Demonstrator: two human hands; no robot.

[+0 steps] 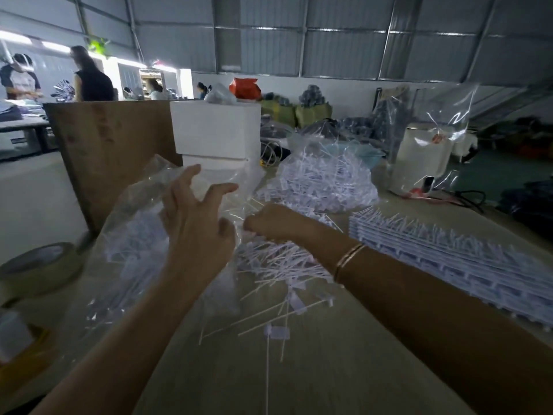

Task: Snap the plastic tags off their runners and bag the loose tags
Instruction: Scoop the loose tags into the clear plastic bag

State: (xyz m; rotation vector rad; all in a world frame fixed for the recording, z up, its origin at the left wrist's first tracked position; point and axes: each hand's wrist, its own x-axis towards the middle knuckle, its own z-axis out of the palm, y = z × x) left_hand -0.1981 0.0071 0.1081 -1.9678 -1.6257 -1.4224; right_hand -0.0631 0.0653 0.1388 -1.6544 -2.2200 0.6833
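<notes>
In the clear bag (125, 235), loose tags (134, 250)

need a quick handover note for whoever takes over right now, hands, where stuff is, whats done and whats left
Left hand: open, fingers spread against the clear bag, holding its mouth up.
Right hand: curled on a bunch of loose tags at the bag mouth.
Done: the bag already holds many tags; a second filled bag sits behind.
Left: bag the loose pile on the table, then snap the stacked runners on the right.
</notes>
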